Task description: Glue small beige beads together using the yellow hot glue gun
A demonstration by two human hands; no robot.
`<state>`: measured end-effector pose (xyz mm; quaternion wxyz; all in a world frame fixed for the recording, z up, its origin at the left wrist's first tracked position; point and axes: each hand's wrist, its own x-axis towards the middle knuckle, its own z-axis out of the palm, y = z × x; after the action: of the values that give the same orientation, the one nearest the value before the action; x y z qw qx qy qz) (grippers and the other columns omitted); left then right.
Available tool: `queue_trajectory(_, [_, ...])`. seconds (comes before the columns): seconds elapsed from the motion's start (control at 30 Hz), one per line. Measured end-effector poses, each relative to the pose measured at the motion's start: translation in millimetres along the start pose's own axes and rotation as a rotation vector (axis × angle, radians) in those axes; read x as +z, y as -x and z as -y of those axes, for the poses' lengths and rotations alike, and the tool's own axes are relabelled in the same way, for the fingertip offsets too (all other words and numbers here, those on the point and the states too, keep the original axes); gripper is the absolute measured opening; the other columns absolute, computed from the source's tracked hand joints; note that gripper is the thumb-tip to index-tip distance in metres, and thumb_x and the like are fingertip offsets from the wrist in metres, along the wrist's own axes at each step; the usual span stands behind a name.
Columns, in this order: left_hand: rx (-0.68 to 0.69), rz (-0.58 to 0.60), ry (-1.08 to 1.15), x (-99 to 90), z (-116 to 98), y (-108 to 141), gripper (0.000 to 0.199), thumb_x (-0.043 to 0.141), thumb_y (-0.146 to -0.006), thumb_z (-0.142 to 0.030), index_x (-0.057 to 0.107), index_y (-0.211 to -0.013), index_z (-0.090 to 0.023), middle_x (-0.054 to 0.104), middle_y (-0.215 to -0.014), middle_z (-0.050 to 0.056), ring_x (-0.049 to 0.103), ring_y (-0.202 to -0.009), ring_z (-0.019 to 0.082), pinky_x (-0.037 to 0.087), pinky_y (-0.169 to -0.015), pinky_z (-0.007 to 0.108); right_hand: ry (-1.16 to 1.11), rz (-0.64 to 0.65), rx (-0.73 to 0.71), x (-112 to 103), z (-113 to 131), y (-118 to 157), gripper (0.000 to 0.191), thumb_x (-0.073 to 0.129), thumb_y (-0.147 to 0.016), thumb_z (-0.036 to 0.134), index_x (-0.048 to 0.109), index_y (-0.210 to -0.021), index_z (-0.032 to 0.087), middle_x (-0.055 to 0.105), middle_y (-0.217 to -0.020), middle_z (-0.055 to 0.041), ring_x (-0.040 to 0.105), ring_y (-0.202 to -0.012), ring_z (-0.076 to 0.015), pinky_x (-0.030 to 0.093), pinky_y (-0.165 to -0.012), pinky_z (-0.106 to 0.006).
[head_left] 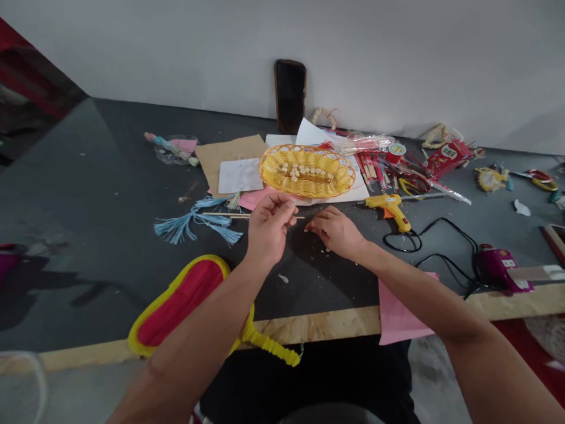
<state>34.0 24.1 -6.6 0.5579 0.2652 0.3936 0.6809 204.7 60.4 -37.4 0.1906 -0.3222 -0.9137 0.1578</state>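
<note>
My left hand (268,228) is closed around thin wooden sticks (229,216). Their long ends stick out to the left, and a short tip shows on the right. My right hand (333,229) is closed in a pinch low over the dark table, with a tiny pale bit at its fingertips, too small to name. Just beyond both hands is an oval yellow woven basket (309,187) with small cream flower-like pieces (295,172) in it. Light blue tassels (194,221) lie left of my left hand. Pale crumbs are scattered beneath my right hand.
A yellow glue gun (391,209) with a black cord lies to the right, near a purple device (503,268). A red and yellow paddle-shaped piece (185,303) rests under my left forearm. A phone (290,97) leans on the wall behind packets and red thread (395,153).
</note>
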Motion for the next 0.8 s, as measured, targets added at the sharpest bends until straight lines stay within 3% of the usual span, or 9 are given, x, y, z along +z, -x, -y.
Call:
queue_trajectory(0.27, [0.029,0.0,-0.033,-0.7,-1.3,-0.7,0.02,0.08,-0.064,-0.02,0.064,-0.075,-0.018,0.057,-0.064,-0.003,0.048,-0.057,0.007,0.038,-0.051,0.019,0.024,-0.056,0.089,-11.1,8.1,2.5,0.009,0.063,-0.086,0.01,0.063,-0.085,0.019,0.069,-0.084,-0.0064,0.058,-0.083,-0.0212,0.045,-0.077,-0.031])
queue_trajectory(0.43, [0.052,-0.005,-0.06,-1.6,0.5,-1.6,0.019,0.079,-0.064,-0.02,0.063,-0.075,-0.018,0.059,-0.064,-0.002,0.047,-0.056,0.008,0.037,-0.052,0.02,0.027,-0.155,0.14,-46.8,2.4,25.4,0.01,0.058,-0.091,0.018,0.063,-0.099,0.02,0.07,-0.095,-0.0083,0.062,-0.091,-0.0234,0.048,-0.082,-0.036])
queue_trajectory(0.5, [0.087,-0.003,-0.105,-2.9,3.0,-1.1,0.018,0.078,-0.067,-0.022,0.063,-0.076,-0.019,0.06,-0.065,-0.002,0.048,-0.056,0.008,0.038,-0.053,0.021,0.089,-0.218,0.229,-64.7,-7.7,43.2,0.013,0.058,-0.091,0.021,0.064,-0.103,0.019,0.07,-0.095,-0.0086,0.063,-0.091,-0.0236,0.049,-0.083,-0.037])
queue_trajectory(0.63, [0.197,0.076,-0.4,-4.3,7.0,5.3,0.015,0.077,-0.072,-0.025,0.067,-0.082,-0.02,0.061,-0.069,-0.002,0.048,-0.058,0.01,0.038,-0.056,0.022,0.139,-0.277,0.451,-88.7,-28.8,82.6,0.017,0.057,-0.089,0.024,0.065,-0.104,0.019,0.069,-0.095,-0.0082,0.064,-0.082,-0.0219,0.052,-0.076,-0.036])
queue_trajectory(0.8, [0.21,0.276,-0.836,0.3,7.1,15.7,0.01,0.072,-0.077,-0.028,0.069,-0.076,-0.019,0.059,-0.063,-0.003,0.047,-0.057,0.012,0.036,-0.058,0.024,0.174,-0.204,0.482,-90.8,-36.5,110.8,0.02,0.055,-0.09,0.025,0.066,-0.104,0.018,0.069,-0.098,-0.01,0.065,-0.087,-0.0241,0.053,-0.084,-0.04])
